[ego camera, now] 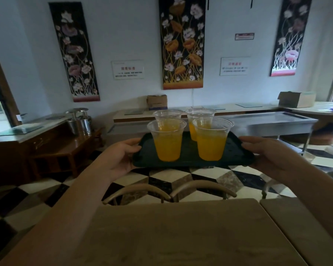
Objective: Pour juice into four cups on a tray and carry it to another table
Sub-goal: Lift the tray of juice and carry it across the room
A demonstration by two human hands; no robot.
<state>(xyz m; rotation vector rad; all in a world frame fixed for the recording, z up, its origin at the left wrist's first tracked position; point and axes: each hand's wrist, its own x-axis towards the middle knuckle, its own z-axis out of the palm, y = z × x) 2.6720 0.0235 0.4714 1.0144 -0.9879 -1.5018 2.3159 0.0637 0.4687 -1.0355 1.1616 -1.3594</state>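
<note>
A dark tray [188, 160] is held in the air in front of me, above the chequered floor. My left hand [121, 156] grips its left edge and my right hand [265, 152] grips its right edge. Several clear plastic cups stand upright on it, each holding orange juice: a front left cup [167, 143], a front right cup [211, 143], and two behind, the back left cup [167, 115] and the back right cup [199, 116], partly hidden by the front ones.
A wooden table [181, 237] lies directly below and in front of me, with a second table [306, 227] to its right. Two curved chair backs [169, 192] stand at its far edge. A steel counter [277, 121] is behind the tray and a wooden sideboard [46, 146] at left.
</note>
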